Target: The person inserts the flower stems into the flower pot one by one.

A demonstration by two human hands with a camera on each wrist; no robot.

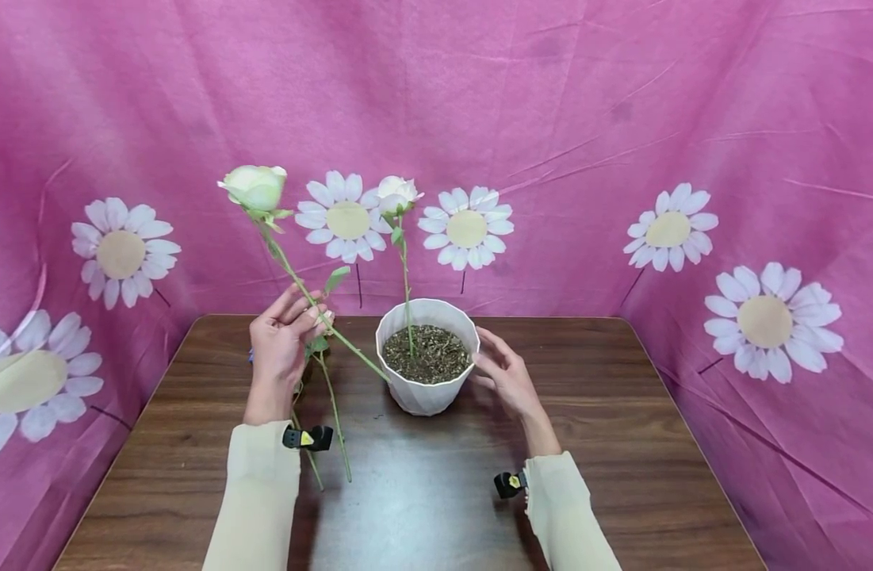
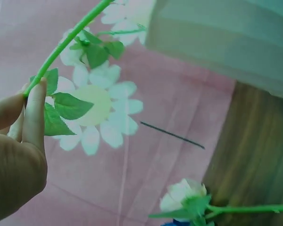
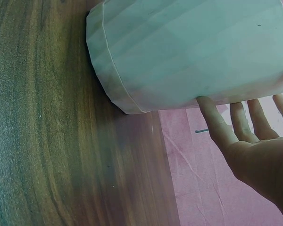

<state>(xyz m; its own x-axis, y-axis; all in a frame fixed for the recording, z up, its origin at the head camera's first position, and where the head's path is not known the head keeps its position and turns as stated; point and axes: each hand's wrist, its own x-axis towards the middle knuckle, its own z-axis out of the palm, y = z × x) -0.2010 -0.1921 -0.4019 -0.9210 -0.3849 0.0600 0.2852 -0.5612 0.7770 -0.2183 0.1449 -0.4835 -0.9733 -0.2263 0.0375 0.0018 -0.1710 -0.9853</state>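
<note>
A white rose with a long green stem is pinched between the thumb and fingers of my left hand. Its stem slants down to the right, and the lower end overlaps the left side of the white pot. Another white rose stands upright in the dark soil inside this pot. My right hand touches the pot's right side near the rim, its fingers fairly straight in the right wrist view, where the faceted pot wall fills the top.
More cut stems lie on the brown wooden table, left of the pot. In the left wrist view a pale rose head lies low, by a bit of blue. Behind hangs a pink cloth printed with daisies.
</note>
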